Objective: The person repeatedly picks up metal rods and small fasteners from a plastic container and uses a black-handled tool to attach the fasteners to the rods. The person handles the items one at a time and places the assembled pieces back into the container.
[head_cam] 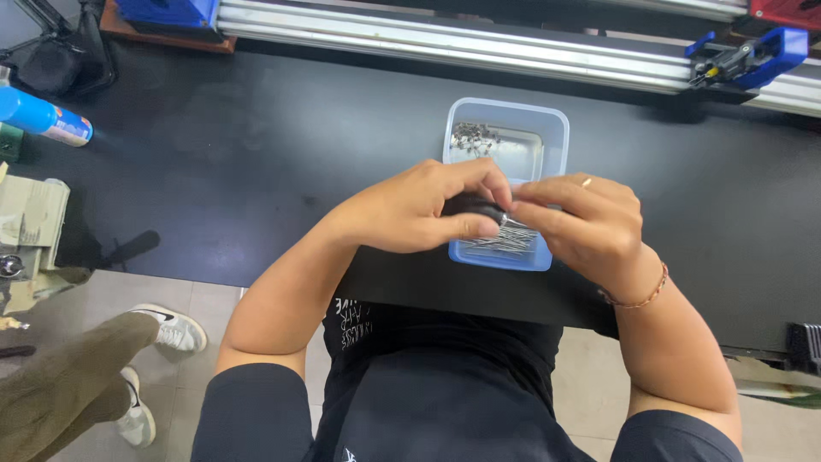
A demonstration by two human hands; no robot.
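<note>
My left hand (419, 210) pinches small black part (475, 205) above blue tray (506, 115); right hand (586, 222) pinches thin metal pin (510, 224). Risk, as judged: loose pinch drops pin among pins (505, 242) in tray.

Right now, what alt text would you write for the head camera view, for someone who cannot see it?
A seated person's left hand and right hand meet over a pale blue plastic tray of thin metal pins, pinching a small dark part between them. The tray sits on a black table; another person's legs show at lower left.
</note>
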